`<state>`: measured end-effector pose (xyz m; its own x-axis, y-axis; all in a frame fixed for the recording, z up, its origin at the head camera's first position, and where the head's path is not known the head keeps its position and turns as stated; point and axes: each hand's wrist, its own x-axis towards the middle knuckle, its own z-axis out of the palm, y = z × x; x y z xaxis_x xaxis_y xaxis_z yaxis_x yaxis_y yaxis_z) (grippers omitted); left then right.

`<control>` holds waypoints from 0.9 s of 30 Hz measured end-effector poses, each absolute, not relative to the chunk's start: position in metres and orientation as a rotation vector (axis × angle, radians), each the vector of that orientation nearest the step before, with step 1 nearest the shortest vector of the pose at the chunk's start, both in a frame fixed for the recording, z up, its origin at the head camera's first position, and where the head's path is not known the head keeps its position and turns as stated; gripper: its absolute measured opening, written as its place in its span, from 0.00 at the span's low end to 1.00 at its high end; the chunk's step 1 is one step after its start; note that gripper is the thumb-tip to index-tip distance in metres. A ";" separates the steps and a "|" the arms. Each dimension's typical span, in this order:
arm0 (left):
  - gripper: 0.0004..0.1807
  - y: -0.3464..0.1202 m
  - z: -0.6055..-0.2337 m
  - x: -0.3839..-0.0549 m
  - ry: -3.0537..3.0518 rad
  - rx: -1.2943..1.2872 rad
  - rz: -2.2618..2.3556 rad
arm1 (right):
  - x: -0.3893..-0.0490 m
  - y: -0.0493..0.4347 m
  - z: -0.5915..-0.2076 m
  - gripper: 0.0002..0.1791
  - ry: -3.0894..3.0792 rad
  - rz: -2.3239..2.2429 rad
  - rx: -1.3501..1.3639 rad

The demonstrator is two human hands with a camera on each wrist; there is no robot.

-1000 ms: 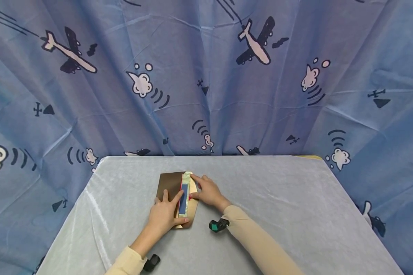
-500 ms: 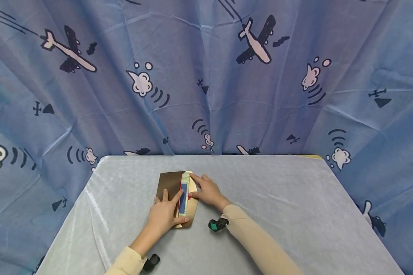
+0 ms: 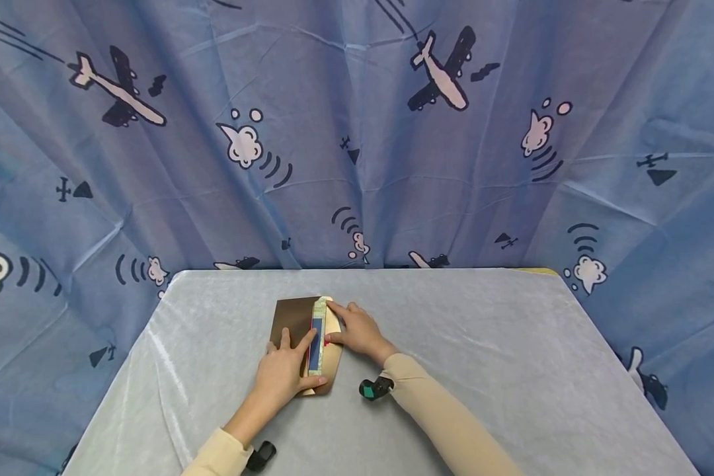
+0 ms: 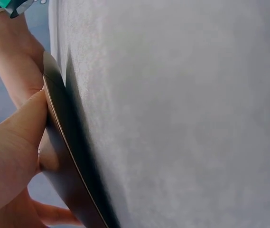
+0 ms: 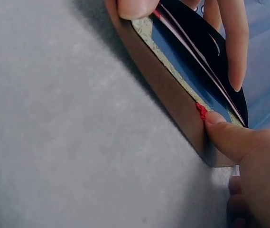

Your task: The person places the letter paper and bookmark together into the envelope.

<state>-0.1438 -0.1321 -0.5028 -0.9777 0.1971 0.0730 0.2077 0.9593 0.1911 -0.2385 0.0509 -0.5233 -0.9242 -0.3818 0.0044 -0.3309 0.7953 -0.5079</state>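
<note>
A brown folded card point(image 3: 294, 314) lies on the table, with a paler, shiny flap point(image 3: 331, 362) along its right side. Down the middle runs a blue strip point(image 3: 318, 325) with a pale green patterned border. A small red knot point(image 5: 201, 110) sits at the strip's edge. My left hand point(image 3: 277, 374) rests on the card with fingers spread, index and thumb touching the strip and flap. My right hand point(image 3: 363, 330) presses the strip's right edge, its thumb beside the red knot and its index finger stretched toward the far end. In the right wrist view, dark layers gape beside the strip.
A pale grey cloth point(image 3: 482, 344) covers the table. Behind it hangs a blue curtain point(image 3: 357, 132) printed with aeroplanes. Black wrist devices point(image 3: 376, 389) are strapped at both sleeves.
The right hand has shifted very slightly to the left along with the strip's edge. The left hand stays in place on the card.
</note>
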 end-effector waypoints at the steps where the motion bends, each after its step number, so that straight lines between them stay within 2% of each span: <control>1: 0.54 -0.132 -0.502 -0.144 -3.055 -0.315 -0.309 | -0.239 0.051 -0.523 0.45 2.886 -0.779 -0.575; 18: 0.53 -0.133 -0.503 -0.141 -3.039 -0.329 -0.321 | -0.237 0.053 -0.521 0.46 2.889 -0.759 -0.666; 27: 0.53 -0.133 -0.503 -0.143 -3.033 -0.333 -0.311 | -0.245 0.048 -0.522 0.48 2.868 -0.631 -0.600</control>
